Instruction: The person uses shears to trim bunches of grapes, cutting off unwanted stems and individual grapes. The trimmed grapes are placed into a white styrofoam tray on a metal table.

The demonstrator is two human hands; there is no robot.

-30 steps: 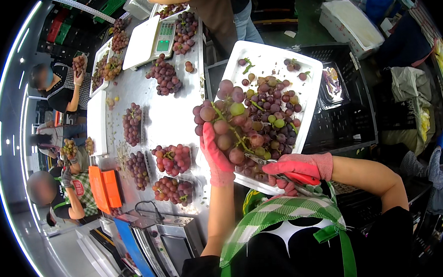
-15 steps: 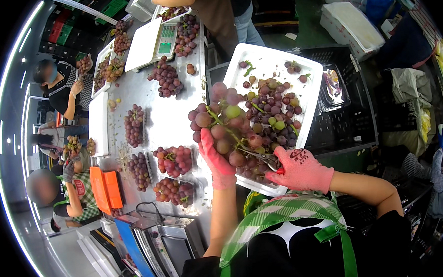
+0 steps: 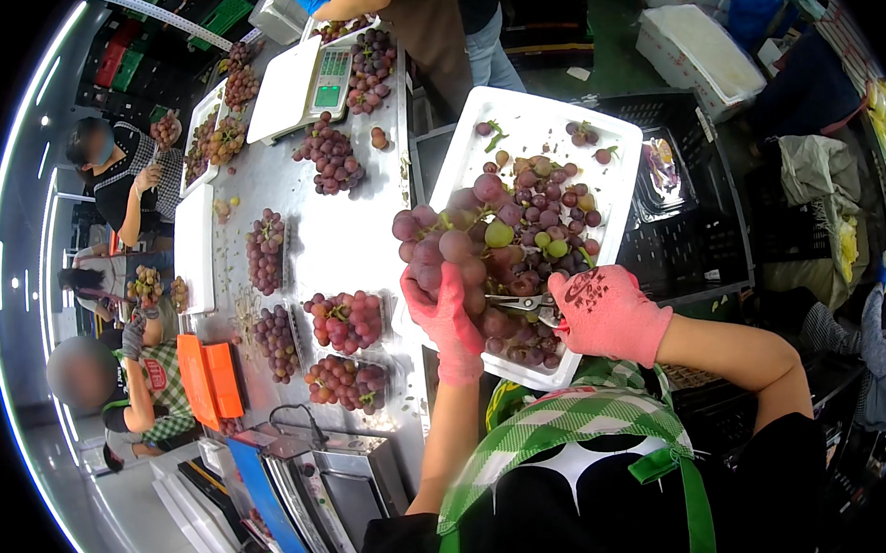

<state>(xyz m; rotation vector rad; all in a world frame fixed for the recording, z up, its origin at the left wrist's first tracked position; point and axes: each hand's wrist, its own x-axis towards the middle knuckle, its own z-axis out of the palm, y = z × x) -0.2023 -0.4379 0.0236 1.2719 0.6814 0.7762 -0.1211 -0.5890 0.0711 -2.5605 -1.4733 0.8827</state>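
Observation:
My left hand (image 3: 447,321), in a pink glove, is closed round a bunch of grapes (image 3: 431,239) and holds it above a white tray (image 3: 609,198). In my right hand (image 3: 605,313), also pink-gloved, is a pair of scissors (image 3: 520,301) with red handles. Its slim metal blades point left, up against the lower grapes of the bunch. Loose dark, reddish and green grapes (image 3: 549,196) lie in the tray beneath, along with bits of stem. Part of that pile is hidden by the bunch and my hands.
To the left, a metal table (image 3: 360,226) bears packed grape bunches (image 3: 345,322), a weighing scale (image 3: 329,90) and an orange box (image 3: 209,382). A black crate (image 3: 697,248) stands under and right of the tray. Other people work across the table and at the far end.
My left hand has turned the bunch, and its stem is now less exposed. The scissors have moved slightly and their blades show more clearly. My right hand has shifted a little up.

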